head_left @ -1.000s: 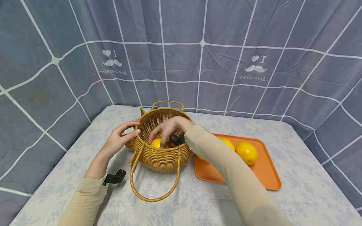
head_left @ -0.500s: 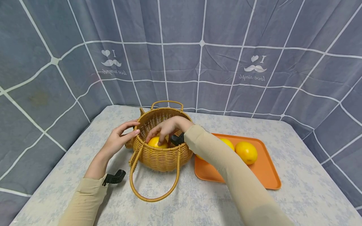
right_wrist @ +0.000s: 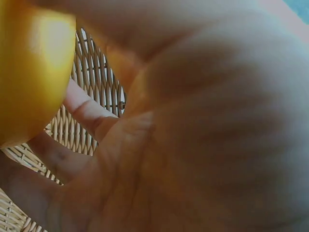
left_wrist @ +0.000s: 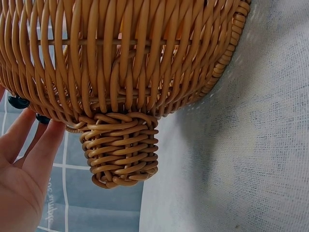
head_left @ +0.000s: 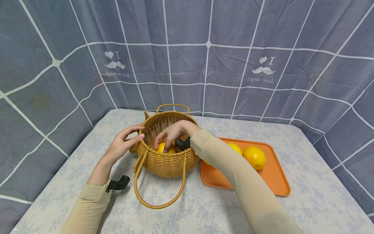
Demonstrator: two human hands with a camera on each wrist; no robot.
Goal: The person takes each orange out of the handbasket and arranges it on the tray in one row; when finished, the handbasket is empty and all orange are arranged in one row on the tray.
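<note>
A round wicker basket (head_left: 165,165) with a short woven snout (left_wrist: 120,152) stands on the table. My left hand (head_left: 121,143) rests its thumb and fingertips against the basket's left rim, fingers fairly straight; dark beads (left_wrist: 18,101) sit beside the fingertips in the left wrist view. Inside the basket, my right hand (head_left: 173,133) curls its fingers and thumb round a yellow lemon (head_left: 162,147). The front rim hides the lemon's lower part. In the right wrist view the lemon (right_wrist: 36,72) appears large between thumb and fingers.
To the right lies an orange tray (head_left: 276,178) with a whole lemon (head_left: 254,158) and another lemon (head_left: 235,149) partly hidden by the right sleeve. One basket handle (head_left: 159,207) hangs toward the front; another handle (head_left: 173,105) stands at the back. A grey-blue curtain (head_left: 187,65) closes the rear.
The right hand and the lemon shift slightly left and up inside the basket, then back right and lower. The left hand and the basket stay in place.
</note>
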